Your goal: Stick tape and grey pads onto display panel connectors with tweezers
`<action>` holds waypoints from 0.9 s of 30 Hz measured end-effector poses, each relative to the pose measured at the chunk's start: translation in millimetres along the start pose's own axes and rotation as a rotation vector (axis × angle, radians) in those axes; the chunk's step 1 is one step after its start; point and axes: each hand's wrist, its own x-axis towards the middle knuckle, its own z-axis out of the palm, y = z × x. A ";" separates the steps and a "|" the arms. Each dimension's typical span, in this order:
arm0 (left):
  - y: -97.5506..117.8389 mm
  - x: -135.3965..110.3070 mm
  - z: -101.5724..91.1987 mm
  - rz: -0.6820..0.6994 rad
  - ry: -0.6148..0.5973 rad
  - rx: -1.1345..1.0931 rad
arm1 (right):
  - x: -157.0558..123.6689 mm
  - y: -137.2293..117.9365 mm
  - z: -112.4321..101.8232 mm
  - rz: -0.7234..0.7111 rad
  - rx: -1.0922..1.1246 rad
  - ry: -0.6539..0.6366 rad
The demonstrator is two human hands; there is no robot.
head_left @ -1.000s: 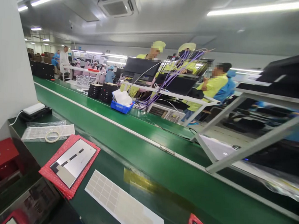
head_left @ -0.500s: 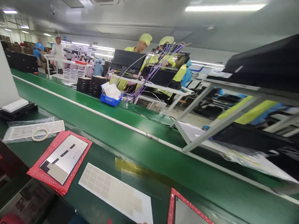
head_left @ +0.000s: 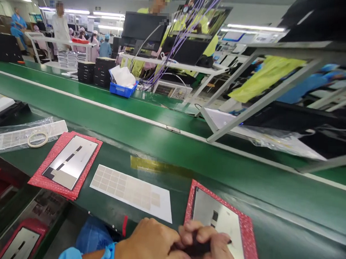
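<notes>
My left hand (head_left: 149,243) and my right hand (head_left: 210,247) meet at the bottom edge, fingers curled together around a small dark piece (head_left: 196,248) that I cannot make out. They hover over the near corner of a silver panel on a red bubble-wrap mat (head_left: 244,232). To the left lies a white sheet of square stickers (head_left: 130,190). Further left, a second silver panel rests on its red mat (head_left: 65,163). A blue cuff shows on my left wrist.
A green conveyor belt (head_left: 149,140) runs across behind the bench. A tape ring on a plastic bag (head_left: 37,139) lies at left; a third red-matted panel (head_left: 21,243) sits on a lower shelf. Across stand a white rack (head_left: 266,95), a blue bin (head_left: 122,90), monitors and several workers.
The view has tilted down and to the right. Both my hands have come into view at the bottom, closed together. The red-matted panel at right now shows fully.
</notes>
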 end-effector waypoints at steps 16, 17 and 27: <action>-41.9 -13.8 -40.0 0.119 0.214 0.295 | 26.3 -3.4 9.3 0.084 -0.283 -0.396; -44.8 -6.0 -44.5 0.139 0.258 0.321 | 33.2 -2.5 8.9 0.077 -0.264 -0.336; -75.2 78.8 -59.1 0.322 0.263 0.841 | 141.1 -16.5 10.8 -0.095 -0.363 -0.100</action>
